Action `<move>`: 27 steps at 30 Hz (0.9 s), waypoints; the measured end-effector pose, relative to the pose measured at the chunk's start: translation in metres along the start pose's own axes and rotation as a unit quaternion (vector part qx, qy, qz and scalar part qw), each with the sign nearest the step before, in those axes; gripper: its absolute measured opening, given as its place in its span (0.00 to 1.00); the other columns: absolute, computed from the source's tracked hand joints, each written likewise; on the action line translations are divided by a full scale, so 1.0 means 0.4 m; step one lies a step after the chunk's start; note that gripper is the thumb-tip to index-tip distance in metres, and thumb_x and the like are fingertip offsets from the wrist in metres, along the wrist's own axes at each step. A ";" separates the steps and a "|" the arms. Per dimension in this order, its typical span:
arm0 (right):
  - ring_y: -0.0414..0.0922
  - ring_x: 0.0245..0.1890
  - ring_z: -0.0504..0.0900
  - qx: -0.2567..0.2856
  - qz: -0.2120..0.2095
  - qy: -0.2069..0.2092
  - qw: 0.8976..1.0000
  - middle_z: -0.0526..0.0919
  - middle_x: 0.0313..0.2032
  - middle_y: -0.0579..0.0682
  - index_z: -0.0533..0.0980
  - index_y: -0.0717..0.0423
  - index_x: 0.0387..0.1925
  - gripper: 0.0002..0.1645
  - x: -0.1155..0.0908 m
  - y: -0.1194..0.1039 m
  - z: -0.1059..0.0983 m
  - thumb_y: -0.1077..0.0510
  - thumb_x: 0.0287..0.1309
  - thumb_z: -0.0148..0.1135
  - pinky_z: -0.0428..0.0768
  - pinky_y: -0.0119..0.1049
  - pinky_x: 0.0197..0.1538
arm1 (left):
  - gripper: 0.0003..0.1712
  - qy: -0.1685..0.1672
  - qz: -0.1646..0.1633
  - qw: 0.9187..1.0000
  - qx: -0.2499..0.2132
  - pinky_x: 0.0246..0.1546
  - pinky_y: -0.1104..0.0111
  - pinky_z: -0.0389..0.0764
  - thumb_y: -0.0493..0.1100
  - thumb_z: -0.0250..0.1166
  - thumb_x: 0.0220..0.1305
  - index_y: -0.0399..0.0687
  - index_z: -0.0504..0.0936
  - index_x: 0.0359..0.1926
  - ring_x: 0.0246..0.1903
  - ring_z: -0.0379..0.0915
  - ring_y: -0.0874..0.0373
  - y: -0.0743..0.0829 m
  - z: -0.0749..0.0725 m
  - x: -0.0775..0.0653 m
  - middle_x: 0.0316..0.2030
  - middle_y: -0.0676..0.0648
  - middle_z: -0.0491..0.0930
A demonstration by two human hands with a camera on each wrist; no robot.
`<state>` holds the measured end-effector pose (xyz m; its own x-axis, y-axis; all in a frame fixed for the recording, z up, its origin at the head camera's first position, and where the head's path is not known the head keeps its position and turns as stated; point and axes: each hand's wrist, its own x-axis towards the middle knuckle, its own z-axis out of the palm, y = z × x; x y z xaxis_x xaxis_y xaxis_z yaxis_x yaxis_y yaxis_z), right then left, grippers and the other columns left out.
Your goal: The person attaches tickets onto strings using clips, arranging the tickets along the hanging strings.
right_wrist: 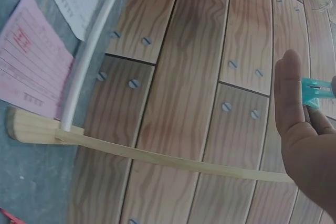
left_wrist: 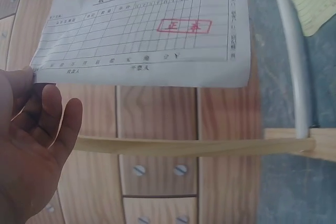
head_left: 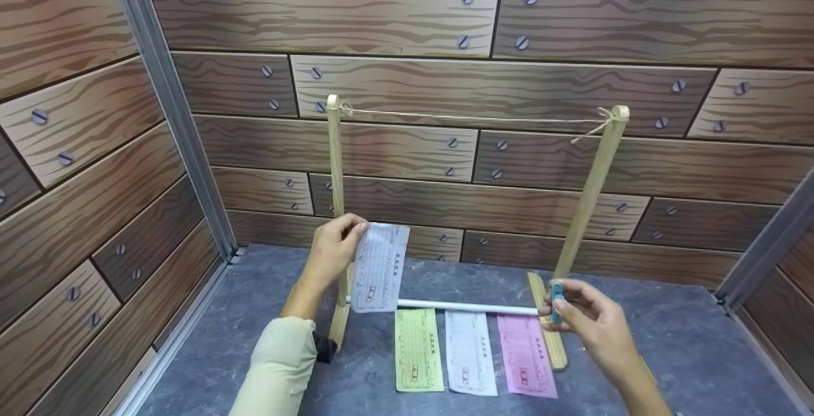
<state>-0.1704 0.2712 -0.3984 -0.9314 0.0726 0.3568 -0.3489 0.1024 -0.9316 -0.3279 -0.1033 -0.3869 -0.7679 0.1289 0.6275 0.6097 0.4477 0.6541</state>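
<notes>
My left hand (head_left: 334, 243) pinches a white receipt slip (head_left: 380, 268) by its upper left corner and holds it up beside the left post of a wooden frame (head_left: 337, 161). Red stamped characters and a printed grid show on the slip (left_wrist: 147, 35) in the left wrist view. Between thumb and fingers, my right hand (head_left: 594, 324) holds a blue-green clothespin (head_left: 557, 301) near the foot of the right post. A thin string (head_left: 470, 116) runs between the tops of the two posts, knotted at each end, with nothing hanging from it.
On the grey tabletop (head_left: 674, 339) lie a green slip (head_left: 418, 349), a white slip (head_left: 470, 352) and a pink slip (head_left: 526, 355) in a row. A white rod (head_left: 470, 306) joins the feet of the frame just behind them. Wood-patterned panels (head_left: 407, 15) stand behind and at the sides.
</notes>
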 end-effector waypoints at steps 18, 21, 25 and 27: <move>0.58 0.37 0.82 0.035 -0.039 -0.035 0.998 0.76 0.39 0.69 0.71 0.73 0.51 0.16 0.071 -0.093 0.029 0.70 0.62 0.54 0.80 0.48 0.37 | 0.05 0.018 0.014 1.000 -0.010 0.23 0.70 0.69 0.39 0.63 0.63 0.43 0.84 0.34 0.21 0.68 0.60 0.068 -0.061 0.096 0.22 0.51 0.77; 0.57 0.36 0.82 0.043 -0.048 -0.034 0.997 0.75 0.38 0.70 0.71 0.74 0.51 0.16 0.078 -0.103 0.032 0.71 0.62 0.54 0.80 0.47 0.37 | 0.05 0.024 0.019 0.999 -0.013 0.22 0.70 0.68 0.39 0.63 0.63 0.43 0.84 0.34 0.21 0.67 0.60 0.076 -0.067 0.111 0.21 0.52 0.76; 0.55 0.32 0.82 0.055 -0.063 -0.018 0.996 0.76 0.36 0.69 0.73 0.75 0.49 0.15 0.089 -0.114 0.037 0.71 0.62 0.54 0.81 0.46 0.36 | 0.05 0.039 0.026 0.999 -0.013 0.22 0.71 0.68 0.39 0.64 0.62 0.43 0.84 0.33 0.20 0.67 0.61 0.087 -0.074 0.131 0.21 0.53 0.76; 0.53 0.31 0.83 0.063 -0.075 -0.014 0.995 0.77 0.35 0.68 0.73 0.76 0.49 0.14 0.095 -0.120 0.039 0.71 0.61 0.55 0.81 0.46 0.35 | 0.05 0.048 0.030 0.998 -0.018 0.22 0.71 0.67 0.39 0.65 0.61 0.43 0.84 0.31 0.20 0.67 0.62 0.093 -0.077 0.143 0.20 0.52 0.76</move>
<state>-0.1909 0.2534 -0.3413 -0.8693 0.0371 0.4928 -0.4936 -0.0161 -0.8695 -0.3431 -0.1064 -0.3138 -0.7087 0.0684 0.7021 0.6619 0.4088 0.6283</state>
